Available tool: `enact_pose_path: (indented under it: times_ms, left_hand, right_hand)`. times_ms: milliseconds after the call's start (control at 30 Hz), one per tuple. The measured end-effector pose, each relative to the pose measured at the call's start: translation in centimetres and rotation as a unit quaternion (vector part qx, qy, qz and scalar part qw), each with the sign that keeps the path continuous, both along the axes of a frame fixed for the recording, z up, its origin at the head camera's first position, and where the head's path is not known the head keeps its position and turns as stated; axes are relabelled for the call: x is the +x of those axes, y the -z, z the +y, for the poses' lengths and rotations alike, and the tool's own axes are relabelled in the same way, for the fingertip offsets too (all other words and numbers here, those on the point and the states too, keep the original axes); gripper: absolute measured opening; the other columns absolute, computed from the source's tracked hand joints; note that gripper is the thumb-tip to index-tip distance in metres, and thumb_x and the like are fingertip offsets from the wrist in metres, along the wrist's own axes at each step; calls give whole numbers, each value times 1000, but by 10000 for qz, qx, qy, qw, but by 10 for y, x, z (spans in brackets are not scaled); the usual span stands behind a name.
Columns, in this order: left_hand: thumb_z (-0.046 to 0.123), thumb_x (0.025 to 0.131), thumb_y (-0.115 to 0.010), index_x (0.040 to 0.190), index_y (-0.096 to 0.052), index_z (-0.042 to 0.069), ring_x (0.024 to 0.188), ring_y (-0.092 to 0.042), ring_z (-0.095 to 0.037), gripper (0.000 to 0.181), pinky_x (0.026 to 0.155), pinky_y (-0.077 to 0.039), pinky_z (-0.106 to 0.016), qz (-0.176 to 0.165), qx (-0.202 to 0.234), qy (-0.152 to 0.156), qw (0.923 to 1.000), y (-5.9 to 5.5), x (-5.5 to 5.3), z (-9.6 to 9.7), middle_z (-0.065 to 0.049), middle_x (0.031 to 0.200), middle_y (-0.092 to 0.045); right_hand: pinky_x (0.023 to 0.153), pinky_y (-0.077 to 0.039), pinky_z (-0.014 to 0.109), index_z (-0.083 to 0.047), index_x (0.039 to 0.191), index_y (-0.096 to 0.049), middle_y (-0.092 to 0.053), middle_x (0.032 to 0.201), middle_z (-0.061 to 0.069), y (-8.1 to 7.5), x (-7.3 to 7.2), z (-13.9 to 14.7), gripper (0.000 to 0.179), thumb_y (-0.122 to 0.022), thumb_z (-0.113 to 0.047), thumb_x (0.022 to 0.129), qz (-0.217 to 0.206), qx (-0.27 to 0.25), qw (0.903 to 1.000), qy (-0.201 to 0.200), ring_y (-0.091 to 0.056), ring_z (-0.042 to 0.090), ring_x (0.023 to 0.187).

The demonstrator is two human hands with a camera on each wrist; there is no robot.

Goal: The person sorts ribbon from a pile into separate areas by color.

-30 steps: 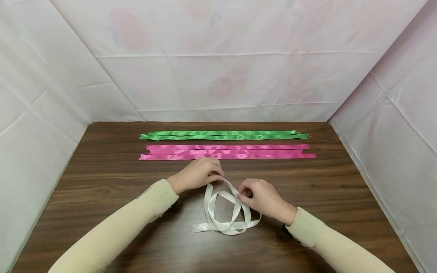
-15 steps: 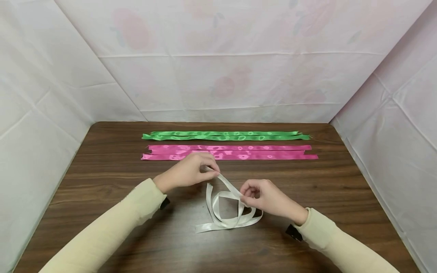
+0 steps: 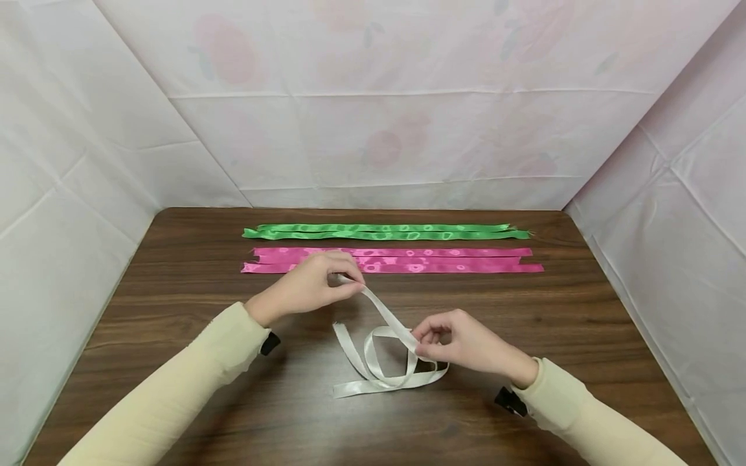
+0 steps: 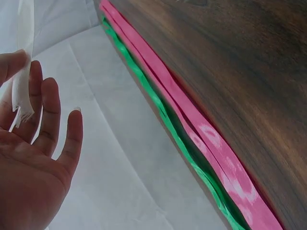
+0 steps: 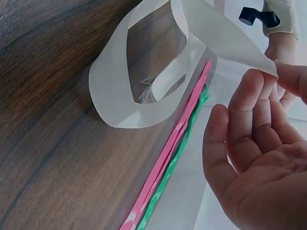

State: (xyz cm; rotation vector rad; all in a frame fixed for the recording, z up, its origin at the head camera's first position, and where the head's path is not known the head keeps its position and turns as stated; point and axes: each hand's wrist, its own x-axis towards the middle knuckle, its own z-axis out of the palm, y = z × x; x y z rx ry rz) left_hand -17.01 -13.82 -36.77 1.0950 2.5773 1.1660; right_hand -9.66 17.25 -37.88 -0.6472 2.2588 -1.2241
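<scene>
A white satin ribbon (image 3: 384, 310) runs taut and slanting between both hands, above its own loose loops on the table. My left hand (image 3: 311, 281) pinches it near a frayed end; in the left wrist view that end hangs below the thumb (image 4: 10, 64), against the fingers. With thumb and fingertips my right hand (image 3: 466, 343) pinches the ribbon farther along. In the right wrist view the white ribbon (image 5: 108, 81) makes a loop to the left of the fingers, and a second frayed end shows inside it.
Pink ribbons (image 3: 443, 264) lie flat side by side across the brown wooden table (image 3: 524, 310). Behind them are green ribbons (image 3: 408, 232), laid parallel. White cloth with a faint pink print (image 3: 373, 149) encloses the table's back and sides.
My left hand has moved left and slightly back, drawing out a longer stretch of white ribbon. The right hand has shifted slightly right and nearer. The loops have loosened, and a loose end swung left.
</scene>
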Motion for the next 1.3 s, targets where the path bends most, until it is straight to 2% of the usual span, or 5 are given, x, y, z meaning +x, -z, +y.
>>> enact_pose_path:
  times_ms: [267,567,800,1100,1300]
  left_hand:
    - [19,94,-77,94,-79,19,92,-63,-6,3,84,-54,-26,42,120,-122,9998,-3,0,-7,11,93,-71]
    - [16,92,-78,95,-79,22,92,-63,-5,6,89,-57,-33,86,229,-306,9992,-10,3,-18,13,95,-71]
    - [15,92,-79,95,-79,25,92,-63,-5,10,87,-54,-28,50,341,-509,9981,-15,4,-29,13,94,-73]
    - [16,91,-80,94,-79,26,94,-64,-4,10,82,-52,-23,274,411,-763,9959,-15,6,-45,12,94,-73]
    - [19,92,-80,94,-78,29,96,-63,-3,10,84,-53,-23,132,305,-977,9947,-15,11,-54,14,96,-73]
  right_hand:
    - [67,-53,21,-11,102,-79,-73,85,-3,-7,3,6,12,-76,-18,93,248,71,9994,-230,-58,-3,76]
    - [70,-53,24,-13,93,-78,-67,82,-7,-13,4,9,7,-73,-8,93,831,-68,9952,-514,-56,-4,76]
    - [75,-52,26,-21,91,-76,-67,87,-9,-23,6,14,12,-72,-11,95,913,-127,9946,-467,-57,-1,80]
    - [80,-50,24,-28,89,-74,-68,88,-13,-36,9,26,18,-73,-12,96,951,-113,9951,-251,-60,1,82]
    - [82,-51,23,-28,89,-73,-68,89,-13,-45,9,35,18,-72,-12,97,1220,-123,9918,-347,-62,2,84]
